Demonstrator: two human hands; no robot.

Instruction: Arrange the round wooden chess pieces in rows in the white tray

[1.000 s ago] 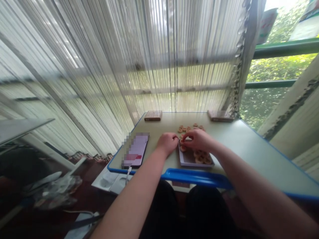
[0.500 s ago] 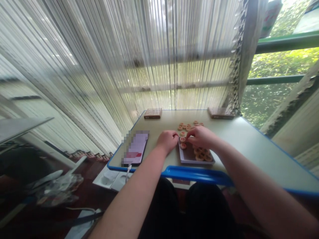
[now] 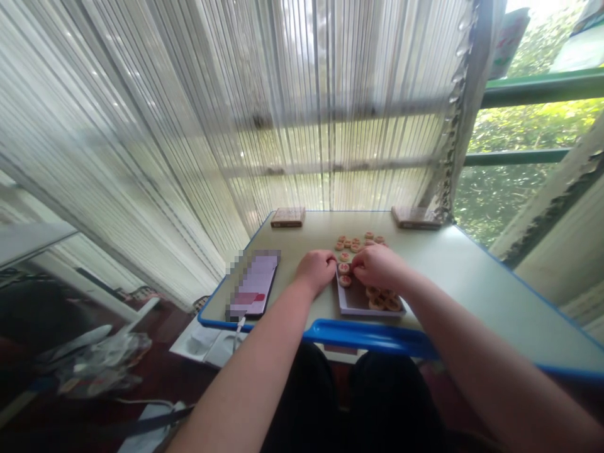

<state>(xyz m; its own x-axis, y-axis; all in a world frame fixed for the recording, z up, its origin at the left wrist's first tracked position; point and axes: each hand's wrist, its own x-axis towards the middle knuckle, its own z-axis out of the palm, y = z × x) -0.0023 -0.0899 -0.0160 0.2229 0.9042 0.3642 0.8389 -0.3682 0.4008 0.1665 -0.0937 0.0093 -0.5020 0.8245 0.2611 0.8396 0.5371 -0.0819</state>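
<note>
A shallow box with a white rim and brown inside lies near the table's front edge. My left hand is closed at its upper left corner, fingertips on the rim. Over the box, my right hand has its fingers pinched together; whatever lies between them is hidden. Right beside those fingertips is a round wooden Chinese chess piece with a red mark, and another piece sits just below it. A heap of pieces fills the box's lower right, partly covered by my right hand.
Loose chess pieces are scattered on the table beyond the box. A phone with a white cable lies at left. Two flat brown boxes stand at the far corners. A blue rim edges the table.
My right hand has turned slightly, its fingers now curled lower beside the red-marked pieces. My left hand stays at the box corner. The whole view has shifted a little.
</note>
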